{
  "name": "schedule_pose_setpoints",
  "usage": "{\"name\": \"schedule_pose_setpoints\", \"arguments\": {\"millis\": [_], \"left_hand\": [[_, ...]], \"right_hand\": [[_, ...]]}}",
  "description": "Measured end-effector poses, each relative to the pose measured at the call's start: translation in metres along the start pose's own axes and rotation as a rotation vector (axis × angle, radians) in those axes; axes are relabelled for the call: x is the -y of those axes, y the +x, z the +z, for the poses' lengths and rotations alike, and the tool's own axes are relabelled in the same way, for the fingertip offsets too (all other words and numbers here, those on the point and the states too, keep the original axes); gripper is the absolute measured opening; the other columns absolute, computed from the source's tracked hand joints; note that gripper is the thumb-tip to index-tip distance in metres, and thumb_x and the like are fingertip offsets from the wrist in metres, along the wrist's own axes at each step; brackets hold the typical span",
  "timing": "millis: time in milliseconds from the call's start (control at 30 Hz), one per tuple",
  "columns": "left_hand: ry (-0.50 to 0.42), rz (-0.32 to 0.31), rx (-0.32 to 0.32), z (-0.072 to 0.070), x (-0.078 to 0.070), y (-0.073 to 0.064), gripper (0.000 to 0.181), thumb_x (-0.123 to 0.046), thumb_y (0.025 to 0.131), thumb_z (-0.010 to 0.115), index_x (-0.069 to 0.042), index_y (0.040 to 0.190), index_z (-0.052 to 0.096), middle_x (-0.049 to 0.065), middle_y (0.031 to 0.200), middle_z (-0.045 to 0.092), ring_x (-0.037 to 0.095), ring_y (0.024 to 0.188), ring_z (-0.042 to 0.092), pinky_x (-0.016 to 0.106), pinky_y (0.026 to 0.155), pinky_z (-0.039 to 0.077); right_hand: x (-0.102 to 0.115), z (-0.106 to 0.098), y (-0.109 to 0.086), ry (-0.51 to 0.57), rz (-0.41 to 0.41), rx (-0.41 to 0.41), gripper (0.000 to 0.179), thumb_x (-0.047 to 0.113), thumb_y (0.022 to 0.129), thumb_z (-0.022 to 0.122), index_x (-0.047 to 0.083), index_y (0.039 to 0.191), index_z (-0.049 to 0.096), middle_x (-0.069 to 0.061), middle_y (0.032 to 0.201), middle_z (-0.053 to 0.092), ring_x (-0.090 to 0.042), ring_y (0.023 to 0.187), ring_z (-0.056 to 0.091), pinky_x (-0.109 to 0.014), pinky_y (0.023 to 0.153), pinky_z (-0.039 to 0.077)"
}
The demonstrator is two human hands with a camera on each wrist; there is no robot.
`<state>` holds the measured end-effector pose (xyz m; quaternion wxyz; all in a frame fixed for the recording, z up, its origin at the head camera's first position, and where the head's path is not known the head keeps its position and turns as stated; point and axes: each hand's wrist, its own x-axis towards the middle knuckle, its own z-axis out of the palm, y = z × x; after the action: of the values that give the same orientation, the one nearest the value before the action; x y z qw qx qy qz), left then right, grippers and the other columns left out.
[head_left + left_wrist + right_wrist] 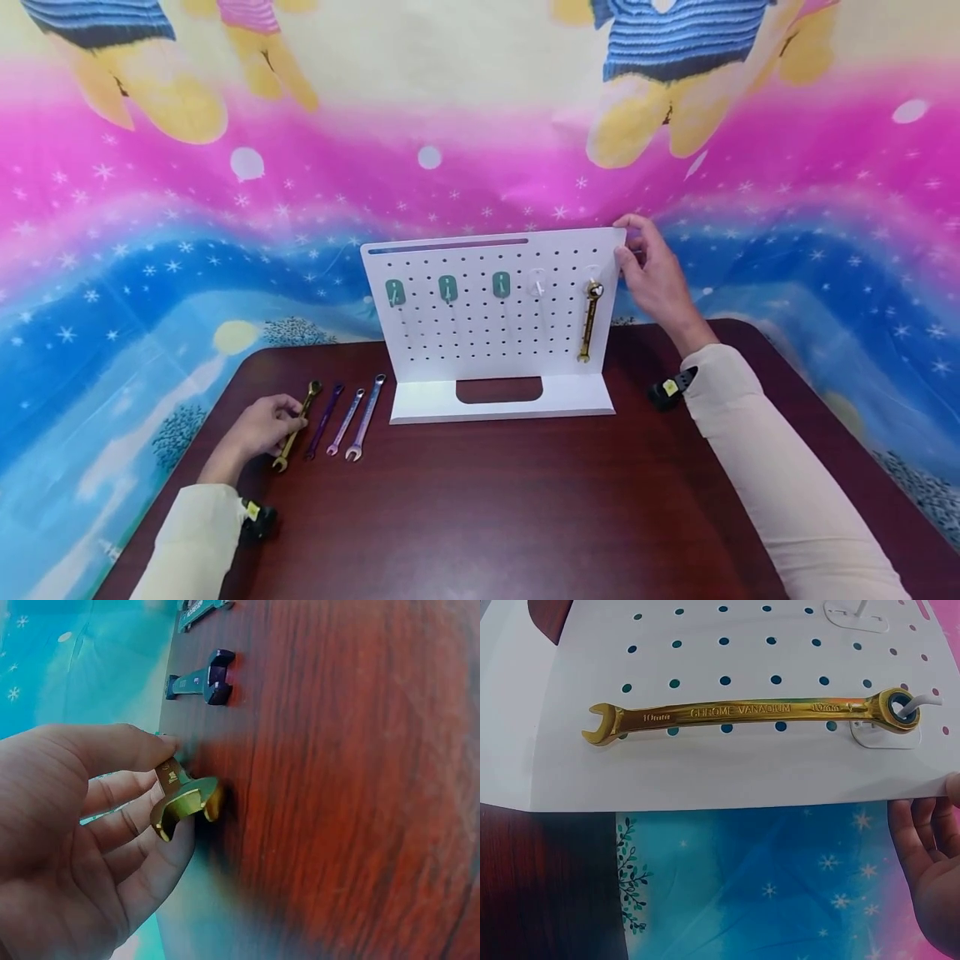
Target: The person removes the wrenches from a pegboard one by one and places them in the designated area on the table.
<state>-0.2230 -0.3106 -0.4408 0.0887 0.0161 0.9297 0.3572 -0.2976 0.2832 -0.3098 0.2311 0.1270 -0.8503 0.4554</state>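
My left hand (258, 429) pinches a gold combination wrench (186, 799) between thumb and fingers at the table's left side. The open jaw faces the camera in the left wrist view; the fingers hide part of the shaft. Beside it lie a dark purple wrench (325, 422), a small pinkish-silver wrench (346, 422) and a longer silvery wrench (367, 419). With the thumb in front and fingers behind, my right hand (660, 271) grips the upper right edge of a white pegboard (480, 367). A gold 10mm wrench (739, 714) hangs by its ring end from the pegboard's rightmost hook.
Left of the hung wrench, the pegboard carries a white hook (537, 283) and three green-backed hooks, one near its middle (501, 285). The board stands on a dark reddish-brown table (480, 508). Behind it hangs a patterned cloth (450, 183).
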Motion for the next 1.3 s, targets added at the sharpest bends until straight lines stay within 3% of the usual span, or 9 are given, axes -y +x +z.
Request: {"name": "schedule_pose_setpoints", "arguments": {"millis": [333, 667, 800, 933, 1133, 1300], "left_hand": [[0.082, -0.008, -0.06, 0.003, 0.001, -0.003, 0.027, -0.012, 0.099, 0.067, 0.007, 0.115, 0.057, 0.009, 0.077, 0.059, 0.022, 0.056, 0.058, 0.038, 0.054, 0.056], [0.097, -0.013, -0.06, 0.005, 0.0, -0.004, 0.028, -0.009, 0.1, 0.064, 0.008, 0.12, 0.056, 0.01, 0.079, 0.06, 0.022, 0.057, 0.059, 0.038, 0.054, 0.056], [0.115, 0.008, -0.065, 0.005, -0.001, -0.004, 0.028, -0.009, 0.1, 0.064, 0.008, 0.12, 0.056, 0.009, 0.077, 0.058, 0.021, 0.056, 0.058, 0.038, 0.053, 0.056], [0.186, 0.044, -0.081, 0.005, -0.006, -0.006, 0.029, -0.01, 0.1, 0.064, 0.009, 0.119, 0.056, 0.007, 0.07, 0.055, 0.021, 0.053, 0.055, 0.038, 0.051, 0.051], [0.353, 0.094, -0.215, 0.01, -0.022, -0.004, 0.032, -0.015, 0.099, 0.064, 0.008, 0.121, 0.06, 0.005, 0.069, 0.056, 0.02, 0.055, 0.052, 0.039, 0.05, 0.045], [0.346, 0.183, -0.353, 0.019, -0.051, 0.002, 0.026, -0.02, 0.099, 0.066, 0.0, 0.117, 0.067, 0.003, 0.074, 0.059, 0.018, 0.056, 0.051, 0.037, 0.047, 0.042]], "right_hand": [[-0.001, 0.004, 0.001, 0.009, -0.031, -0.014, 0.037, 0.017, 0.11, 0.049, 0.021, 0.146, 0.045, -0.015, 0.113, 0.06, -0.027, 0.092, 0.058, -0.03, 0.079, 0.051], [-0.001, 0.003, 0.001, 0.003, -0.024, -0.018, 0.036, 0.018, 0.11, 0.048, 0.021, 0.146, 0.045, -0.015, 0.113, 0.059, -0.03, 0.094, 0.058, -0.031, 0.079, 0.051], [0.0, 0.003, 0.001, 0.001, -0.022, -0.019, 0.037, 0.018, 0.11, 0.049, 0.021, 0.146, 0.045, -0.015, 0.113, 0.06, -0.027, 0.093, 0.058, -0.03, 0.079, 0.051], [0.001, 0.003, 0.001, 0.001, -0.024, -0.019, 0.037, 0.018, 0.11, 0.05, 0.021, 0.147, 0.045, -0.015, 0.113, 0.059, -0.027, 0.094, 0.058, -0.037, 0.084, 0.053], [0.001, 0.003, 0.0, -0.003, -0.009, -0.019, 0.038, 0.019, 0.11, 0.05, 0.023, 0.147, 0.044, -0.014, 0.114, 0.059, -0.026, 0.095, 0.058, -0.035, 0.083, 0.052], [0.002, 0.002, 0.0, -0.003, 0.001, -0.016, 0.038, 0.02, 0.11, 0.049, 0.024, 0.147, 0.044, -0.014, 0.113, 0.058, -0.027, 0.096, 0.057, -0.036, 0.085, 0.052]]}}
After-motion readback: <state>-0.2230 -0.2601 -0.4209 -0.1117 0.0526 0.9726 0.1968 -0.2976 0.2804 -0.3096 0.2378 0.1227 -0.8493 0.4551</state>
